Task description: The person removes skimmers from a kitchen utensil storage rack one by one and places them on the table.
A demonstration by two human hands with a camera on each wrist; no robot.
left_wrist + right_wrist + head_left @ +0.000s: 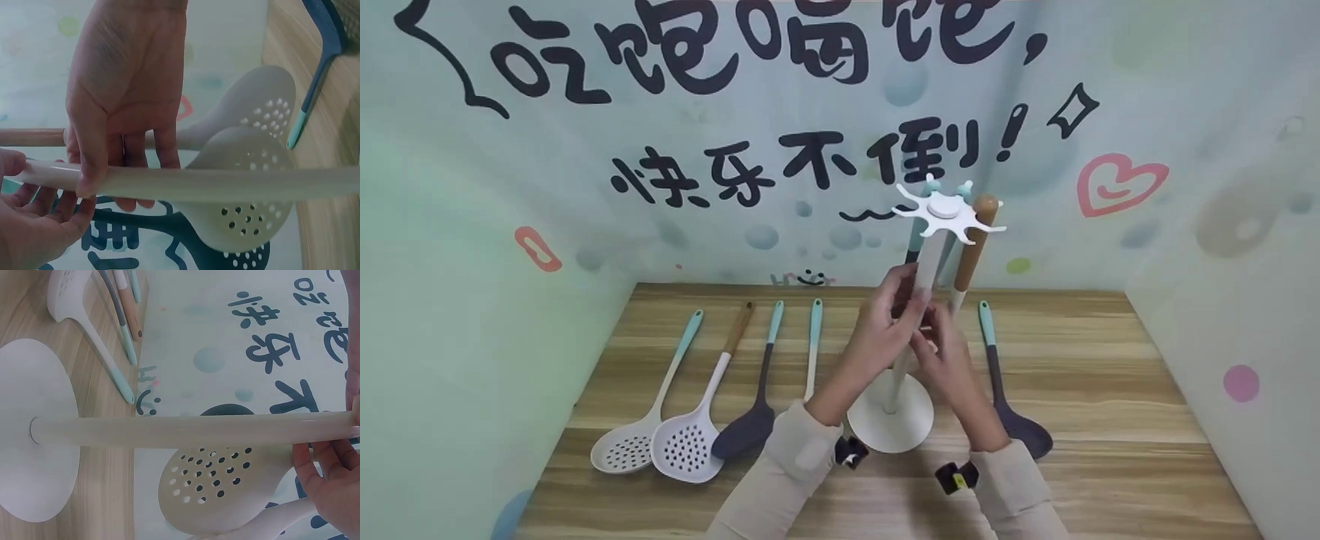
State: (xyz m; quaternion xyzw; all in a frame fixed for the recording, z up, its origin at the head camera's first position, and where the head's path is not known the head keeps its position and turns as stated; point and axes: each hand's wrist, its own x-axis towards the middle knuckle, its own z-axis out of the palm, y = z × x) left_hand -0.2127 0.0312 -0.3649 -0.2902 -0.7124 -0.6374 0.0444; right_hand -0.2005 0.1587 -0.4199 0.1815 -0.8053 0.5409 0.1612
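Centrally, a white stand (898, 386) stood between the table's (1110, 420) left and right edges, its pole (169, 432) gripped by the left hand (886, 315) and right hand (949, 349); slotted spoons (233, 147) hung beside it.

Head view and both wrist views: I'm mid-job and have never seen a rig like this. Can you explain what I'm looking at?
There is no robot: a person works bare-handed. The head picture looks forward and down from the person's head; the others come from small wrist cameras. The left hand and right hand both grip the pole of a white stand. Its top has hooks, and a brown-handled utensil hangs there among others. On the wooden table, left of the stand, lie a slotted spoon, a white skimmer, a dark utensil and a teal-handled utensil, its lower end hidden behind the left arm; another dark utensil lies to the right.
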